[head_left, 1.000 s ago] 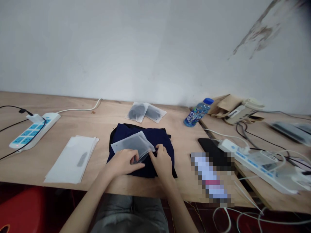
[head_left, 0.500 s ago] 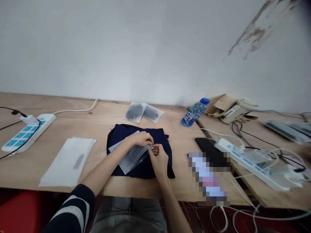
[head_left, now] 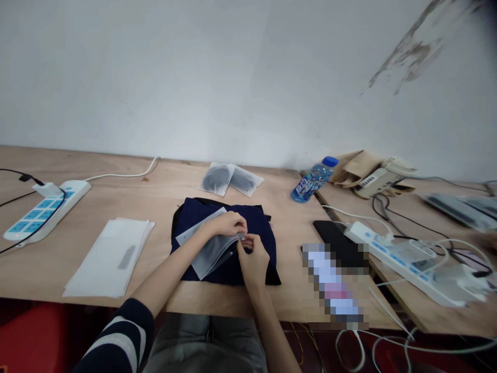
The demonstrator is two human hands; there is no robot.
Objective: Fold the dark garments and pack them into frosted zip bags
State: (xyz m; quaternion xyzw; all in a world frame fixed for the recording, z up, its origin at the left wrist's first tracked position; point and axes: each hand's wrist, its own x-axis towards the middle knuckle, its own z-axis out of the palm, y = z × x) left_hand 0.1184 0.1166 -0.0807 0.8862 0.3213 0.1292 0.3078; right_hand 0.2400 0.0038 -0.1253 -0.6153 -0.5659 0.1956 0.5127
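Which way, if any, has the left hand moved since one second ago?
Yes: the left hand went rightward and up the view, closer to the blue-capped bottle.

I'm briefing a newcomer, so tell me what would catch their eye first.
Probably the left hand and right hand, meeting at the edge of a frosted bag over dark blue cloth, front and centre. Next, the blue-capped bottle towards the back right, then the pixelated patch nearer on the right.
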